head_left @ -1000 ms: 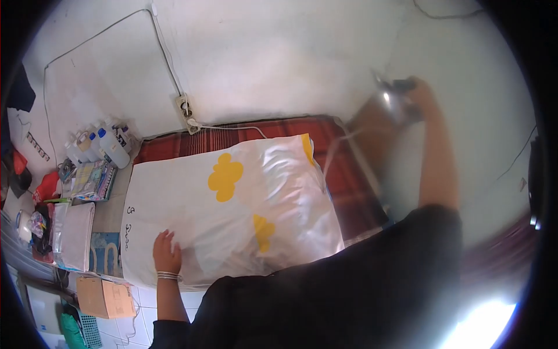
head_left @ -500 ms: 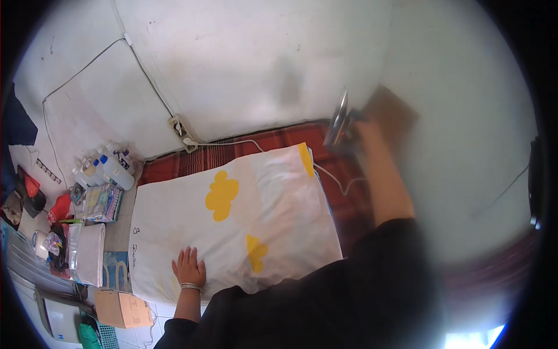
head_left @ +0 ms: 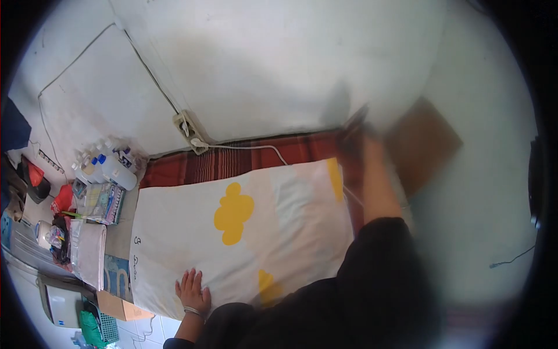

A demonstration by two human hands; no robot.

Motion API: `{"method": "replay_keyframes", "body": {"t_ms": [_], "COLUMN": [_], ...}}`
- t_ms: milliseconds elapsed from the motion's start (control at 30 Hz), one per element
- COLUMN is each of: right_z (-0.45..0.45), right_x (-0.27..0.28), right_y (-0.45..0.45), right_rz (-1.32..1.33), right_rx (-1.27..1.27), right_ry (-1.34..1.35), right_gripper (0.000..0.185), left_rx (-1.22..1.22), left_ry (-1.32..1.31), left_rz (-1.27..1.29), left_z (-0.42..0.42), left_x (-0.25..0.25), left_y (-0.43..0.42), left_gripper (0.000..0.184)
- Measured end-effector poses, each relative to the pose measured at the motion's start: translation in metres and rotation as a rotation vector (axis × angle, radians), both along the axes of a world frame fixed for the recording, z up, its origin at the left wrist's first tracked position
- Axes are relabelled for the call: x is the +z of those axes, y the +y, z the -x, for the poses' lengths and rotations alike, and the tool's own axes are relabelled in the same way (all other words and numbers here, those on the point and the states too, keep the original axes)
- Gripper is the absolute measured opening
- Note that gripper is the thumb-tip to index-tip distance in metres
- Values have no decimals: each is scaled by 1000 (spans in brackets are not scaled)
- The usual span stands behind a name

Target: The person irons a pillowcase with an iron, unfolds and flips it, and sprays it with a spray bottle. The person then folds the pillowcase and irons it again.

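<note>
A white cloth (head_left: 174, 227) with yellow cloud shapes and pastel patches lies spread over a red plaid blanket (head_left: 238, 152). My left hand (head_left: 194, 291) rests flat on its near left part, fingers spread. At the far right end of the blanket, my right hand (head_left: 372, 136) is wrapped round a clothes iron (head_left: 352, 129), tilted up on edge and blurred by motion. The iron is off the cloth, and my forearm partly hides that corner. A white cord (head_left: 250, 146) runs along the blanket's back edge from the power strip and passes under the cloth.
A power strip (head_left: 189, 132) hangs against the wall at the back. Bottles (head_left: 116, 171), packaged items (head_left: 104, 202) and a folded pale cloth (head_left: 90, 250) stand along the left side. A brown square board (head_left: 429, 145) is at the right, and a cardboard box (head_left: 123, 306) sits below left.
The view has shifted, so the cloth looks a little lower and further right. My right hand still holds the iron, now turned more and near the blanket's far corner. My left hand stays flat.
</note>
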State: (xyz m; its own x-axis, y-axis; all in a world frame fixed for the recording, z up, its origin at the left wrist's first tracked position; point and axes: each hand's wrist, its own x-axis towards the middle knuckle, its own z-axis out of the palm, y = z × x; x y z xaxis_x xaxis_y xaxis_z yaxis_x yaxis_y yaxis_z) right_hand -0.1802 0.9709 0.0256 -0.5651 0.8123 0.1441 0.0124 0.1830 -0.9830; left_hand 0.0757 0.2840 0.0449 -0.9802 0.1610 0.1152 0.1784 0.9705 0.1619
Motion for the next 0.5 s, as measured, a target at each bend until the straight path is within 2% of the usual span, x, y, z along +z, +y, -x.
{"method": "replay_keyframes", "body": {"t_ms": [67, 133, 200, 267, 333, 467, 500], "right_z": [-28, -53, -64, -111, -153, -142, -133], "right_x": [54, 80, 20, 22, 52, 24, 21], "right_y": [-35, -66, -41, -77, -123, -96, -79], "right_rz": [46, -135, -339, -528, -764, -944, -973], "right_rx": [71, -21, 52, 325, 496, 333, 198], "right_ry": [-164, -223, -315, -569, -1007, -1074, -1047], "right_gripper": [51, 55, 53, 47, 39, 33, 30], "left_rx": [-7, -13, -10, -4, -4, -21, -16], "left_ry": [17, 8, 13, 10, 11, 43, 44], "left_rz": [-6, 5, 5, 6, 9, 14, 12], "left_z": [1, 1, 3, 3, 2, 2, 1], "left_x": [2, 2, 1, -1, -1, -1, -1], "left_y": [1, 1, 0, -2, -1, -1, 0], "left_gripper": [51, 51, 51, 51, 51, 52, 52]}}
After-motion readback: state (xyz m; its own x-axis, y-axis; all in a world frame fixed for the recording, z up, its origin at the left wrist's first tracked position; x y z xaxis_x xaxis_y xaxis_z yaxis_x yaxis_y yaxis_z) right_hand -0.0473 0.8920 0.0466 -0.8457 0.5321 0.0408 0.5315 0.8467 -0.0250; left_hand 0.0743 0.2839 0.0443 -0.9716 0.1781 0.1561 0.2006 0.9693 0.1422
